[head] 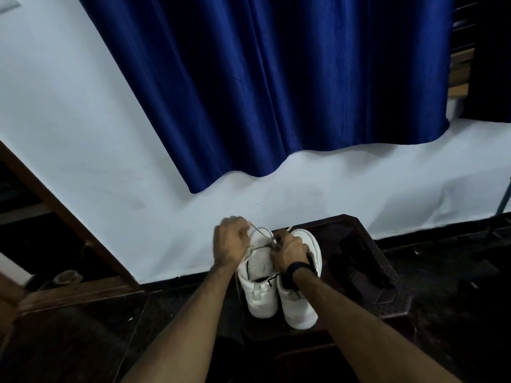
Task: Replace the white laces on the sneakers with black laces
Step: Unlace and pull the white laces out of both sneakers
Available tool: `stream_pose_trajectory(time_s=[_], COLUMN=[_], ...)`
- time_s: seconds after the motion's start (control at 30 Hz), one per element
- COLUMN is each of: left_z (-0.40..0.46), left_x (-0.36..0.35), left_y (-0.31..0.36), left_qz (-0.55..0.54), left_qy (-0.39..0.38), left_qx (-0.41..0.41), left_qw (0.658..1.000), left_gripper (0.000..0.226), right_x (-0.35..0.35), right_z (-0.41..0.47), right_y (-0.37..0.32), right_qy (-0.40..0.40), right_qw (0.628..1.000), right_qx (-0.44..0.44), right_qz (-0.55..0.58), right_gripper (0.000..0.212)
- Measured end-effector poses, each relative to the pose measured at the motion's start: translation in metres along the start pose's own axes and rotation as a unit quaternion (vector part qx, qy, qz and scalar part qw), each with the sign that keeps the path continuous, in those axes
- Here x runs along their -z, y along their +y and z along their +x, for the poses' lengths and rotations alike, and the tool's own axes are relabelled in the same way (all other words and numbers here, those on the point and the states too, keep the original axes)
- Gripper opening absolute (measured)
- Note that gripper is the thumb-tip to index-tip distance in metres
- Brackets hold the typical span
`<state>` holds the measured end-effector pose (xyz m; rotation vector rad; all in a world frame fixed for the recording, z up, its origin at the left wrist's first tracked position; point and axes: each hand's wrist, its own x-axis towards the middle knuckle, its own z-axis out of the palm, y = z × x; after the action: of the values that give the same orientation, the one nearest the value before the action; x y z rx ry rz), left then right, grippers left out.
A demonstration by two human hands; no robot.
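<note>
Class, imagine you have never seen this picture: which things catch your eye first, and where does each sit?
A deep blue curtain fills the upper middle, hanging against a pale wall. Low in the centre, a pair of white sneakers stands side by side on a dark stool. Above them, the left hand and right hand pull a lace on the left-side shoe.

A deep blue curtain (276,87) hangs in soft folds over a white wall (69,134), its wavy hem ending well above the floor. A dark carved surface (387,272) stands against the wall's black skirting (its patterned top is hard to make out in the dim light). At the left a brown wooden frame (69,217) slants down to the dark floor (69,341), and a small round object (66,276) lies near its foot.
</note>
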<state>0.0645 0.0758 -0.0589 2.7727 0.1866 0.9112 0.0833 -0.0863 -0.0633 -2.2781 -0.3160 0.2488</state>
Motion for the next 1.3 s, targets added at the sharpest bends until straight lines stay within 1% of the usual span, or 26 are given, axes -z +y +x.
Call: stream_pose_trajectory(time_s=[0.03, 0.07, 0.1, 0.13, 0.17, 0.2, 0.23, 0.27, 0.3, 0.33, 0.4, 0.43, 0.47, 0.5, 0.57, 0.7, 0.77, 0.83, 0.87, 0.93, 0.97, 1.0, 1.1, 1.17, 1.23, 1.3], left_z=[0.001, 0.004, 0.011, 0.020, 0.028, 0.035, 0.038, 0.039, 0.037, 0.034, 0.025, 0.021, 0.016, 0.010, -0.002, -0.008, -0.007, -0.005, 0.000, 0.014, 0.021, 0.028, 0.032, 0.024, 0.012, 0.000], left_x=[0.010, 0.021, 0.035, 0.048, 0.059, 0.065, 0.069, 0.070, 0.068, 0.064, 0.052, 0.044, 0.035, 0.027, 0.013, 0.000, 0.002, 0.007, 0.013, 0.029, 0.040, 0.052, 0.074, 0.072, 0.067, 0.062], left_y=[-0.002, -0.006, -0.011, -0.013, -0.013, -0.014, -0.014, -0.013, -0.009, -0.004, 0.003, 0.003, 0.004, 0.007, 0.016, 0.022, 0.021, 0.023, 0.024, 0.023, 0.019, 0.015, 0.006, -0.004, -0.016, -0.025], left_qz=[-0.038, -0.093, -0.164, -0.252, -0.348, -0.440, -0.527, -0.581, -0.586, -0.540, -0.369, -0.269, -0.167, -0.064, 0.058, 0.121, 0.076, -0.048, -0.133, -0.307, -0.361, -0.374, -0.334, -0.305, -0.244, -0.161], left_qy=[0.097, 0.190, 0.268, 0.319, 0.345, 0.356, 0.347, 0.319, 0.266, 0.191, 0.013, -0.065, -0.133, -0.193, -0.251, -0.198, -0.177, -0.105, -0.038, 0.103, 0.150, 0.168, 0.123, 0.091, 0.047, -0.023], left_qx=[0.070, 0.167, 0.281, 0.391, 0.463, 0.486, 0.481, 0.476, 0.477, 0.477, 0.430, 0.373, 0.301, 0.226, 0.120, 0.080, 0.088, 0.166, 0.225, 0.339, 0.372, 0.386, 0.382, 0.389, 0.412, 0.445], left_qw=[0.992, 0.963, 0.907, 0.826, 0.738, 0.666, 0.609, 0.578, 0.598, 0.666, 0.824, 0.885, 0.930, 0.953, 0.959, 0.969, 0.977, 0.979, 0.964, 0.884, 0.842, 0.826, 0.853, 0.865, 0.877, 0.881], left_gripper=[0.025, 0.024, 0.022, 0.020, 0.019, 0.020, 0.020, 0.021, 0.021, 0.021, 0.026, 0.032, 0.037, 0.041, 0.044, 0.029, 0.020, 0.018, 0.023, 0.036, 0.035, 0.029, 0.023, 0.019, 0.018, 0.043], right_x=[0.000, -0.001, -0.001, -0.001, -0.002, -0.002, -0.003, -0.003, -0.003, -0.003, -0.002, -0.002, -0.002, -0.001, 0.000, 0.000, 0.000, -0.003, -0.005, -0.006, -0.006, -0.006, -0.008, -0.008, -0.005, -0.003], right_z=[0.000, 0.000, 0.000, 0.000, 0.000, 0.001, 0.000, 0.001, 0.000, 0.001, 0.001, 0.001, 0.001, 0.001, 0.000, -0.001, 0.000, 0.002, 0.003, 0.005, 0.005, 0.006, 0.007, 0.009, 0.012, 0.014], right_y=[0.000, 0.001, 0.000, 0.000, 0.000, 0.000, 0.000, 0.000, 0.000, 0.001, 0.002, 0.002, 0.002, 0.002, 0.001, 0.001, 0.002, 0.003, 0.004, 0.006, 0.006, 0.006, 0.005, 0.005, 0.001, -0.009], right_qy=[-0.001, -0.004, -0.004, -0.003, -0.004, -0.002, 0.000, 0.001, 0.000, 0.000, 0.001, 0.002, 0.003, 0.003, 0.007, 0.013, 0.015, 0.012, 0.013, 0.017, 0.019, 0.019, 0.028, 0.063, 0.067, 0.018], right_qw=[1.000, 1.000, 1.000, 1.000, 1.000, 1.000, 1.000, 1.000, 1.000, 1.000, 1.000, 1.000, 1.000, 1.000, 1.000, 1.000, 1.000, 1.000, 1.000, 1.000, 1.000, 1.000, 0.999, 0.988, 0.934, 0.875], right_qx=[0.001, 0.002, 0.004, 0.005, 0.005, 0.006, 0.006, 0.006, 0.006, 0.007, 0.008, 0.009, 0.011, 0.010, 0.007, 0.013, 0.013, 0.014, 0.015, 0.018, 0.020, 0.021, 0.039, 0.107, 0.232, 0.315], right_qz=[-0.002, -0.006, -0.008, -0.009, -0.010, -0.008, -0.003, 0.003, 0.006, 0.004, 0.000, -0.001, -0.002, -0.003, 0.004, 0.002, 0.004, 0.007, 0.009, 0.011, 0.006, 0.001, -0.010, -0.096, -0.265, -0.367], right_gripper=[0.033, 0.034, 0.034, 0.034, 0.035, 0.036, 0.036, 0.037, 0.037, 0.037, 0.038, 0.038, 0.038, 0.037, 0.035, 0.035, 0.033, 0.031, 0.031, 0.031, 0.031, 0.031, 0.029, 0.031, 0.038, 0.043])
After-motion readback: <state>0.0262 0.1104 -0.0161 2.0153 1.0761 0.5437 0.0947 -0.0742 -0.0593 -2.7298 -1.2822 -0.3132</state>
